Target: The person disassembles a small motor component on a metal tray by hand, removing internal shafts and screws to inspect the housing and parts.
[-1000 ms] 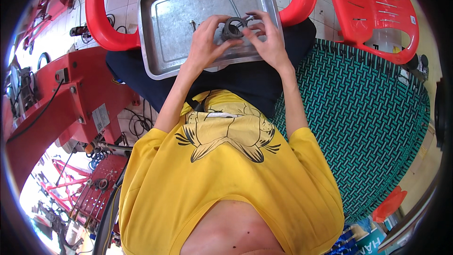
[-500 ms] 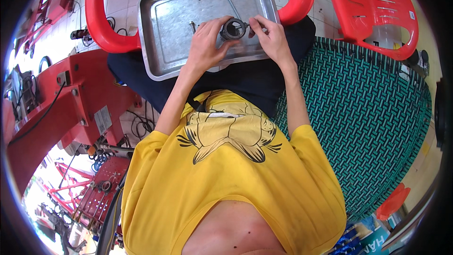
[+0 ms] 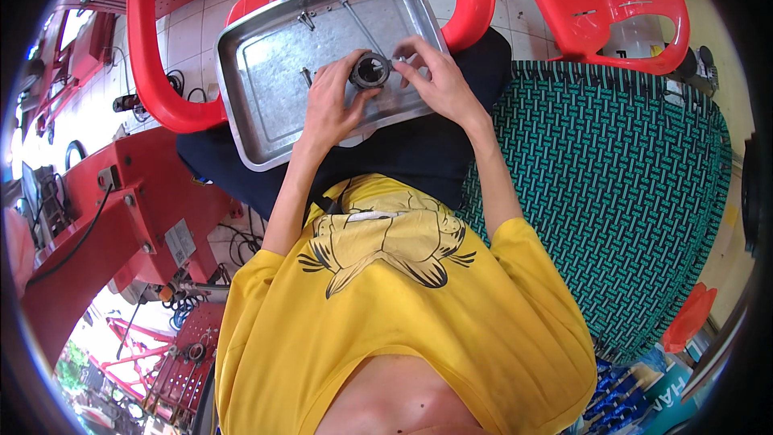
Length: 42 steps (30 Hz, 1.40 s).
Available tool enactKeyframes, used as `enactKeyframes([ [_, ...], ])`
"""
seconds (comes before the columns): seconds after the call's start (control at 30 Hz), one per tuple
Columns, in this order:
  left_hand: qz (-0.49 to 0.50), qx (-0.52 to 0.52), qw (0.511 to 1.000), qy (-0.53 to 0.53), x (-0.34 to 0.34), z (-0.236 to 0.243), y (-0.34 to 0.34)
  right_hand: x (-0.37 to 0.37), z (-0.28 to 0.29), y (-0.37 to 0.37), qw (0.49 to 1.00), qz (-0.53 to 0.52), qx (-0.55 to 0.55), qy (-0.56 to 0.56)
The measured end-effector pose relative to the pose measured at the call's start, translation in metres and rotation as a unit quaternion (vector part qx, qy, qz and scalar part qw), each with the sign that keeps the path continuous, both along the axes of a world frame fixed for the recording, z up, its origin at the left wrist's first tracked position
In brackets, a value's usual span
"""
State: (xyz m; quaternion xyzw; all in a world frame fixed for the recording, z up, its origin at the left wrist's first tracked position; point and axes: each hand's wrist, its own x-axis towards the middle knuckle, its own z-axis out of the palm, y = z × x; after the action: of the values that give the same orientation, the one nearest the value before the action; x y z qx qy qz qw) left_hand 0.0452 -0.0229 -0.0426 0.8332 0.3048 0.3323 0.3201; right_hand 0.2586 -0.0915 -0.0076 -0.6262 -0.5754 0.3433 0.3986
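My left hand (image 3: 332, 101) is closed round a dark metal ring (image 3: 372, 86), thumb below and fingers above, its round opening turned up. At the ring's right side, my right hand (image 3: 439, 87) has its thumb and fingertips bent toward each other around something small, too small to make out. Both hands are above a shallow metal tray (image 3: 228, 105) on my lap. Inside it lie a long thin bolt (image 3: 362, 22) beyond the ring, several small bolts (image 3: 306, 19) near the far edge, and another short bolt (image 3: 306, 76) beside my left hand.
A red plastic chair (image 3: 145, 48) stands around the tray's far side, and a second red chair (image 3: 612, 0) is at the far right. A green-and-black woven seat (image 3: 604, 193) is on my right. Red metal machinery (image 3: 129, 193) stands close on my left.
The tray, ring and hands appear lower and further left in the picture, as the view has shifted. My right hand's fingers have spread somewhat and drawn slightly off the ring's side.
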Motion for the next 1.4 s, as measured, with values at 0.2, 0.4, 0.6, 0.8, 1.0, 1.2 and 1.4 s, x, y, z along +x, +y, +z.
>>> enactKeyframes([
  [0.2, 0.004, -0.006, 1.000, -0.004, -0.001, -0.002, -0.001, -0.001, 0.003, -0.002, 0.990, -0.035, -0.139, -0.010],
  [0.4, 0.001, -0.024, 1.000, 0.010, -0.001, -0.005, 0.001, 0.001, -0.001, 0.000, 0.986, -0.042, -0.119, -0.109],
  [0.6, 0.055, -0.019, 0.998, 0.002, -0.001, -0.006, 0.000, -0.031, 0.008, -0.005, 0.998, -0.012, 0.050, -0.028],
  [0.8, 0.019, -0.060, 0.997, 0.033, -0.022, 0.008, 0.010, -0.047, -0.007, 0.001, 0.996, -0.047, 0.074, -0.011],
  [1.0, 0.173, -0.017, 0.972, 0.156, -0.062, -0.019, 0.061, -0.050, -0.006, 0.003, 0.997, -0.037, 0.067, 0.007],
  [1.2, 0.128, -0.079, 0.944, 0.294, -0.059, -0.018, 0.068, -0.045, -0.006, 0.001, 0.997, -0.031, 0.064, 0.006],
  [1.4, 0.165, -0.143, 0.952, 0.214, -0.071, -0.029, 0.061, -0.047, -0.013, -0.002, 0.989, -0.031, 0.139, -0.048],
])
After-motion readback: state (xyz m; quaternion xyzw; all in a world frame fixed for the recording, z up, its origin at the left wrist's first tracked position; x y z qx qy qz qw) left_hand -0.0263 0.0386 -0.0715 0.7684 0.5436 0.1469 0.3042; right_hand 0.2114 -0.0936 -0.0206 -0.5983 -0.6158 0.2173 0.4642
